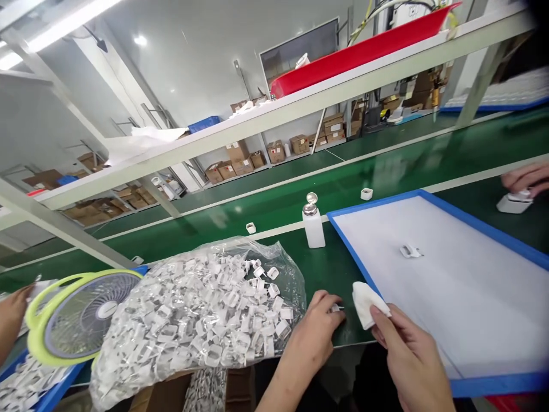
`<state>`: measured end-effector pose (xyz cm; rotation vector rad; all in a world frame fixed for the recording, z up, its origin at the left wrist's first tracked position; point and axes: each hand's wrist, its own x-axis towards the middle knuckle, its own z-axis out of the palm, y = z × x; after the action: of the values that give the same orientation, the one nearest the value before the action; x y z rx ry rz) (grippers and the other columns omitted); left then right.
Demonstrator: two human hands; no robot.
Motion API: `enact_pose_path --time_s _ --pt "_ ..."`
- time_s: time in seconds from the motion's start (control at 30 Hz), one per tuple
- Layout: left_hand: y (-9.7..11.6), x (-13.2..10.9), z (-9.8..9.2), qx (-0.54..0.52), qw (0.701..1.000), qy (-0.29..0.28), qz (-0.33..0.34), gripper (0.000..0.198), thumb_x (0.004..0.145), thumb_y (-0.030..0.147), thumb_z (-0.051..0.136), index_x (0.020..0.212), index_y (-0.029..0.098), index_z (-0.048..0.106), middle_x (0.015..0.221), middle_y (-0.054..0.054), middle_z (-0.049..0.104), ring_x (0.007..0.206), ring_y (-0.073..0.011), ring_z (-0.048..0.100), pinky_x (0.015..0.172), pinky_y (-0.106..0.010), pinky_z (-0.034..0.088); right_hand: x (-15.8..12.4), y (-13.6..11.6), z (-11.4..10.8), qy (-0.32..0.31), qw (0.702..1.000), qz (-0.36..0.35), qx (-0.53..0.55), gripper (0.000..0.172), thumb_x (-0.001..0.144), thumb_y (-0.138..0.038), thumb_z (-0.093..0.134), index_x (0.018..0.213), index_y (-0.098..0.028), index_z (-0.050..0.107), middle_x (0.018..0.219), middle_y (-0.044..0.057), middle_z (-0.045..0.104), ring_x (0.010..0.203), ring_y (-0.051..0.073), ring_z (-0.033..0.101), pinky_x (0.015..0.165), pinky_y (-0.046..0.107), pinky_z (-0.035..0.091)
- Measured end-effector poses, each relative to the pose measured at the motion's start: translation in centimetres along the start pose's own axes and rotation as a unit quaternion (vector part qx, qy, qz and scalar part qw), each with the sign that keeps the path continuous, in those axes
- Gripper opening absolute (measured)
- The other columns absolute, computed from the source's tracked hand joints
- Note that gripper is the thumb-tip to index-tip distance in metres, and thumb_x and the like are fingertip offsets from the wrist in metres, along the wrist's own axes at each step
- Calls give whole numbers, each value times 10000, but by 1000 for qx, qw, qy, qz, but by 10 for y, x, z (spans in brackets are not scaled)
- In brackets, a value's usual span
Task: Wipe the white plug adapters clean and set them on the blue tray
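My left hand (312,335) rests at the front edge of the green bench, its fingers curled round a small white plastic plug part (337,308) with a metal prong showing. Most of that part is hidden by the fingers. Between the thumb and fingers of my right hand (414,352) is a folded white cloth (364,306), held close to the corner of a blue-framed white tray (472,320). One white plug part (410,250) lies alone on the tray. Left of my left hand, a clear plastic bag (287,260) bulges with many similar white parts (214,309).
A white pump bottle (315,229) stands behind my hands. Two white housings (251,228) (366,194) sit on the green belt. A green-rimmed fan (86,317) is at left. Other people's hands (529,177) (12,317) work at both sides. A shelf (257,123) crosses above.
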<state>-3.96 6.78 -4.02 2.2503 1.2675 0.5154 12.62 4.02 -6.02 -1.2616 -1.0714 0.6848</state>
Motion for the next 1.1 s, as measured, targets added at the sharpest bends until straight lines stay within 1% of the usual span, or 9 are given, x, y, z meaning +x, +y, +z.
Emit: enact_pose_path --time_s 0.07,0.13,0.17,0.3,0.37,0.47,0.67,0.87,1.1 --pt "-4 -4 6 -53 998 32 -33 724 801 -49 493 1434 297 554 1449 -74 554 1411 -240 416 1108 -346 461 -3 0 0 -34 998 -13 -55 302 1000 -398 581 879 -152 708 649 -8 564 528 128 568 466 181 473" --pt "-11 -8 11 -93 988 80 -96 808 797 22 617 1537 270 410 1470 -105 528 1385 -269 447 1137 -406 438 -7 3 0 -56 987 -69 -134 276 1038 -347 511 955 -159 696 757 19 610 600 131 608 524 185 493" --pt "-15 -9 13 -102 983 97 -118 807 792 50 655 1535 250 409 1442 -117 547 1349 -279 481 1138 -434 434 -8 6 2 -67 978 -101 -169 259 1047 -311 482 996 -161 687 818 35 627 637 134 626 552 192 503" --pt "-24 -5 21 -90 986 105 -89 481 817 4 565 1243 205 657 1182 -87 682 1146 -250 590 1039 -433 496 -10 23 14 -149 947 -179 -223 270 1039 -188 412 1145 -175 660 921 56 637 734 152 662 636 232 539" --pt "-27 -1 24 -71 989 106 -68 464 796 -52 490 1142 187 687 1066 -80 692 1049 -233 607 941 -397 539 -12 34 20 -186 931 -211 -233 311 1028 -149 383 1164 -173 662 923 62 640 746 168 666 643 261 547" --pt "-32 2 29 -34 991 114 -57 503 781 -90 420 1135 152 684 973 -89 662 965 -224 609 829 -357 565 -20 46 23 -210 911 -255 -247 323 1015 -114 359 1102 -142 669 894 75 638 708 194 654 624 310 540" --pt "-35 1 31 -5 994 102 -38 513 787 -105 398 1142 141 675 948 -89 661 930 -220 602 769 -328 563 -43 52 21 -196 894 -302 -265 311 1010 -70 357 1178 -100 617 920 93 640 738 188 659 657 305 541" --pt "-34 3 29 30 996 87 -18 457 856 -74 391 1105 167 688 894 -64 641 884 -218 590 769 -331 552 -28 51 31 -149 898 -275 -309 286 1016 -107 396 1181 -100 629 908 92 644 727 216 658 589 320 507" --pt "-39 3 33 19 993 118 -7 472 822 -89 430 1131 142 702 846 -68 661 865 -221 607 723 -309 582 -48 50 23 -116 897 -309 -294 319 1042 -127 362 1226 -123 622 933 69 667 740 168 670 656 274 534"
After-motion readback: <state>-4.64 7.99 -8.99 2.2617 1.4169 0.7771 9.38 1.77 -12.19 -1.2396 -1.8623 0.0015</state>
